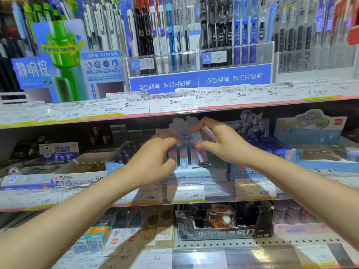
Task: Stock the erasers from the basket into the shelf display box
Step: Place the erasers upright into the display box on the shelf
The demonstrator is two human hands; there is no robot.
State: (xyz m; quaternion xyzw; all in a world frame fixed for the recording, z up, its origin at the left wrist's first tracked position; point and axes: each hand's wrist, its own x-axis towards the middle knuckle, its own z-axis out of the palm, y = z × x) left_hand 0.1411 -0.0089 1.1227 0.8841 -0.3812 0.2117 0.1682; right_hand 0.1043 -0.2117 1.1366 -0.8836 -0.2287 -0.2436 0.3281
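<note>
Right hand [219, 140] pinches a pastel eraser [198, 146] above the display box [194, 174]; left hand [155, 158] steadies the upright row, grip unclear. A careless push could topple them.

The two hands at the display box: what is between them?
In the head view, upright erasers in the display box stand between the left hand and the right hand, which holds more erasers.

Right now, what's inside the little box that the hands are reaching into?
Pastel erasers stand upright in the display box. The right hand holds more above them. The left hand covers the box's left part, so that stays hidden.
</note>
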